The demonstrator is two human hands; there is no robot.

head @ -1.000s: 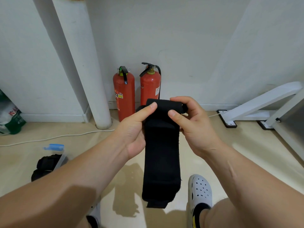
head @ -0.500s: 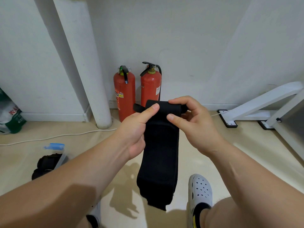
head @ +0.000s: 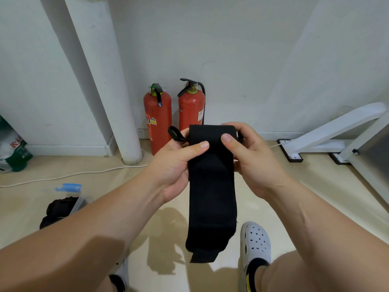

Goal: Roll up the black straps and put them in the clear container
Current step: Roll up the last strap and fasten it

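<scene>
Above a beige floor (head: 315, 197), mid-frame, a person's left hand (head: 174, 165) and right hand (head: 252, 161) grasp the rolled top of a black strap (head: 212, 186), fingers (head: 233, 127) curled behind the roll & both thumbs pressed on its front. Vs. 1 s ago the roll looks fatter, the thumbs sit closer together, and a small loop (head: 174, 133) now pokes out at the roll's left end. The rest of the strap hangs straight down between the forearms, its folded tail level w/ a white clog (head: 255, 243) just to its right. At lower left on the floor, well apart from the hands, sits the clear container (head: 77, 202) w/ a blue clip (head: 68, 187) and dark rolled bundles (head: 59, 209) in it, partly hidden by the left forearm; how many, can't tell. Two red fire extinguishers (head: 157, 123) stand against the white wall (head: 231, 49) behind the hands, beside a white pipe (head: 109, 91). A white cord (head: 73, 174) trails across the floor, a green-and-white bag (head: 12, 152) sits at far left, and a white metal frame (head: 336, 131) w/ black feet stands at right.
</scene>
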